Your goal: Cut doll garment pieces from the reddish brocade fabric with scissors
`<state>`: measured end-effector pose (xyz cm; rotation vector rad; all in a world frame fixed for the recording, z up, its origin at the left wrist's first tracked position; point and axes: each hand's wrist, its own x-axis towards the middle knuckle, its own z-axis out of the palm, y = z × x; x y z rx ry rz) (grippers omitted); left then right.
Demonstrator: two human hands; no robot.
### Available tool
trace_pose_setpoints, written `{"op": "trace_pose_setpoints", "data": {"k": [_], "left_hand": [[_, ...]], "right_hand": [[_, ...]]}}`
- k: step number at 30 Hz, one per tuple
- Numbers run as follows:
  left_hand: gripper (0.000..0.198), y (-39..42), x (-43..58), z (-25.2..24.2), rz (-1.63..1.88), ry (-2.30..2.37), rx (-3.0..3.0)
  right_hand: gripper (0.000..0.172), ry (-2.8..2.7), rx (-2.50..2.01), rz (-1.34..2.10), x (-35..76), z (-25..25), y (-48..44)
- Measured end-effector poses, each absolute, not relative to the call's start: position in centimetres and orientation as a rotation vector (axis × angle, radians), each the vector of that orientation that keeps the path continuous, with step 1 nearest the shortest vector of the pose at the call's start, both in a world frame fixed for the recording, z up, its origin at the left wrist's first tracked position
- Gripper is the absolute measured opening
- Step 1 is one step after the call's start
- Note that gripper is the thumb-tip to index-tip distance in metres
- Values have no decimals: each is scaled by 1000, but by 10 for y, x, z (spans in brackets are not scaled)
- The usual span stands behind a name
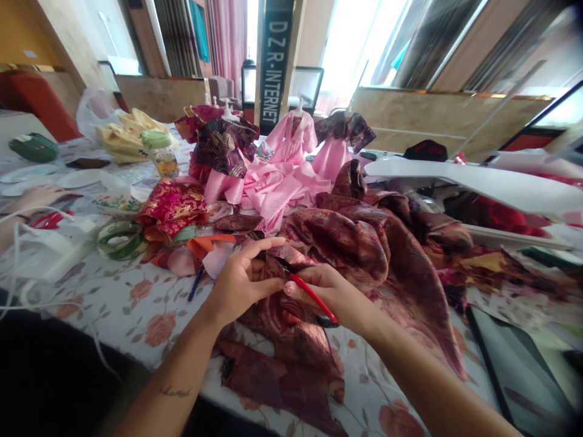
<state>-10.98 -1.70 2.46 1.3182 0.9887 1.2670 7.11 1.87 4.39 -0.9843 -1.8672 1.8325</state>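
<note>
The dark maroon patterned fabric [346,255] lies heaped at the middle of the floral tablecloth [136,303], its near edge hanging toward the table's near side. The right hand [332,294] closes around red-handled scissors [312,294] at the cloth. The left hand [243,276] rests flat on it, fingers stretched and loosely spread. Farther back lie pink satin garments [277,182]; a blue pen [195,283] lies just left.
</note>
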Motion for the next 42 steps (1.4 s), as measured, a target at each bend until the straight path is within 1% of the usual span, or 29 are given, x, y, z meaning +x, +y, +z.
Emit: {"op": "trace_pose_setpoints", "data": {"k": [6,12,21,23,26,29,31,34,36,38,42], "left_hand": [[67,-17,-109,22,1228,932,1253],[69,-18,-109,24,1162,904,1260],[75,-20,-108,25,1139,896,1246],[78,-17,-108,26,1192,917,1205],[85,-12,-110,25,1428,1048,1107],[93,-7,-111,21,1676,1207,1056],[96,-5,-111,17,1718,1270,1061],[102,-5,-114,11,1618,1289,1089],[106,-6,-119,8,1450,1294,1164],[103,-6,-126,7,1221,1326,1268],[100,9,-130,8,865,1295,1364]], "right_hand": [[50,-1899,-1076,1766,74,46,18],[53,-1965,-1105,1696,75,53,15],[52,-1919,-1071,1774,77,51,13],[51,-1955,-1074,1733,83,54,10],[47,-1932,-1132,1571,103,59,5],[37,-1820,-1240,1368,129,57,2],[32,-1830,-1329,1168,143,49,2],[25,-2006,-1539,748,153,29,4],[18,-2145,-1560,537,155,14,5],[14,-2223,-1499,433,156,2,9],[17,-2185,-1484,388,158,-11,31]]}}
